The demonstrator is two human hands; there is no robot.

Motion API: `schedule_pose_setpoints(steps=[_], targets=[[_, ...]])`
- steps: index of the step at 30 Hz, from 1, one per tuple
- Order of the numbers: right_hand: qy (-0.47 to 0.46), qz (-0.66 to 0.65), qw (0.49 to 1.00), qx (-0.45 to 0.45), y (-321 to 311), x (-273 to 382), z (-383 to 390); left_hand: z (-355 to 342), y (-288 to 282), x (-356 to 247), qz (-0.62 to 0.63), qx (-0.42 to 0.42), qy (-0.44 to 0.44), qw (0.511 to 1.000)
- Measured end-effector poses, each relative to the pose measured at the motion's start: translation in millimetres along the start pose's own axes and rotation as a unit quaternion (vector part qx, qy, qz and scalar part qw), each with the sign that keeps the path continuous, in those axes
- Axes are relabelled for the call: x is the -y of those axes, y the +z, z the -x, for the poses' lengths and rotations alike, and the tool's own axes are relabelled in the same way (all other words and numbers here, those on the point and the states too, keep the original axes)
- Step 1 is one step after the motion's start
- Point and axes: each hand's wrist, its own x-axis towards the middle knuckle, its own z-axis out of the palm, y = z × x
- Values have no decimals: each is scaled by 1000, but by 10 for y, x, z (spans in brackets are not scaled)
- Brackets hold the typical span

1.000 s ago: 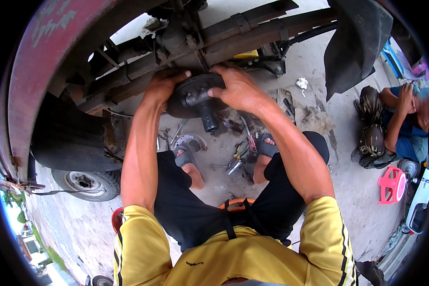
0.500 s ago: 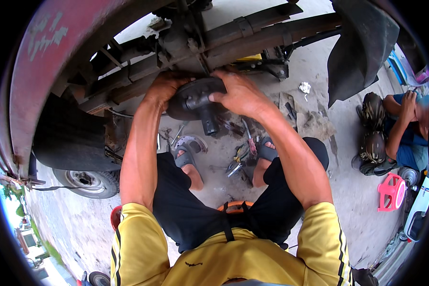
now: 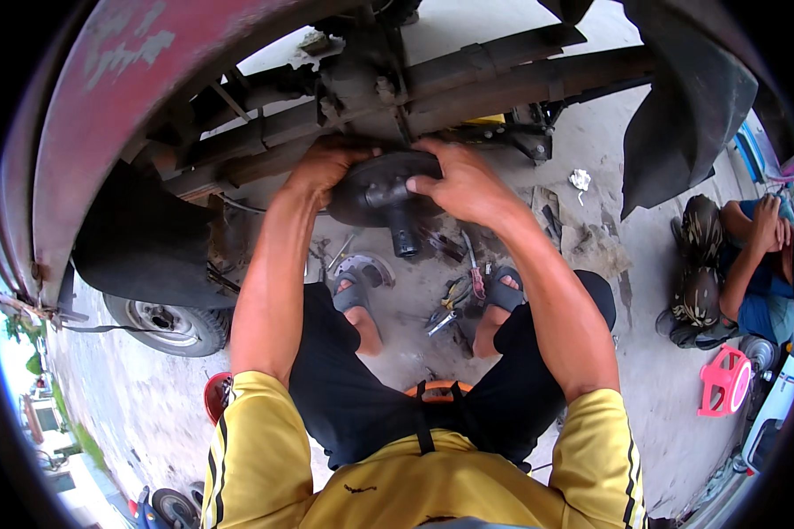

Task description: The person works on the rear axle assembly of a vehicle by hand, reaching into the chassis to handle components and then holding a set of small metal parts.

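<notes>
A black, greasy wheel hub (image 3: 381, 196) with a short stub pointing down sits at the end of a vehicle's axle, under a red wheel arch (image 3: 106, 106). My left hand (image 3: 326, 166) grips its upper left edge. My right hand (image 3: 461, 181) clasps its right side, fingers wrapped over the front. Leaf springs (image 3: 468, 84) run across just behind the hub. I sit facing it with my knees apart and my sandalled feet (image 3: 353, 295) on the concrete.
Pliers and other hand tools (image 3: 454, 295) lie on the concrete between my feet. A round metal plate (image 3: 372, 264) lies by my left foot. A wheel (image 3: 163, 322) stands at the left. Another person (image 3: 745, 264) crouches at the right beside a pink stool (image 3: 723, 381).
Both hands have stayed on the hub and shifted slightly on it; the view has tilted a little.
</notes>
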Motion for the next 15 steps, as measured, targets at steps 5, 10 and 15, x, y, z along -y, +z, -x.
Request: schedule_pose_setpoints(steps=[5, 10, 15], targets=[[-12, 10, 1000, -8, 4, -38, -18, 14, 13, -15, -3, 3, 2, 1000], [-3, -39, 999, -32, 25, -79, -40, 177, -33, -30, 103, -9, 48, 993], [-30, -136, 984, -108, 48, -22, -39, 489, -68, -88, 195, 57, 135, 970]])
